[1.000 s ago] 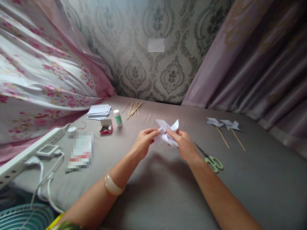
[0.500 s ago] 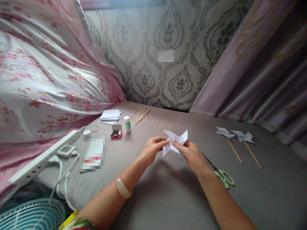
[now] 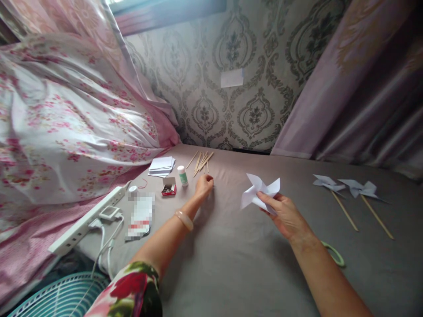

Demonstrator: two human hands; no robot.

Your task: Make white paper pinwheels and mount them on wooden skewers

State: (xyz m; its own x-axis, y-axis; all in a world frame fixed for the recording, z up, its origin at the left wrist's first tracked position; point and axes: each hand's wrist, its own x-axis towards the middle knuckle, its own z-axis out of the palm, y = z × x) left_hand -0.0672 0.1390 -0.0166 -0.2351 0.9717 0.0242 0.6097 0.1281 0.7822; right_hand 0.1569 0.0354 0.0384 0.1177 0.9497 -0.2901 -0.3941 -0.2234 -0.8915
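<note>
My right hand [image 3: 284, 211] pinches a white paper pinwheel [image 3: 259, 193], thumb on its centre and fingers underneath, above the grey cloth. No stick shows on this one. My left hand [image 3: 204, 184] is stretched forward and low over the cloth, its fingers curled together; whatever they hold, if anything, is hidden. Just left of it stand a white and green glue stick [image 3: 182, 176] and a small open red box [image 3: 168, 189] of tiny metal pieces. Beyond it lie several thin wooden sticks [image 3: 203, 162].
Two pinwheels on sticks [image 3: 360, 189] lie at the right. Green scissors [image 3: 335, 255] are partly behind my right forearm. A stack of white paper [image 3: 161, 166], a blurred packet [image 3: 141, 218], a power strip [image 3: 89, 220] with cables and a turquoise fan [image 3: 62, 299] are at the left.
My left hand has let go of the pinwheel and reached forward left, beside the glue stick. My right hand keeps the pinwheel. The view has shifted slightly.
</note>
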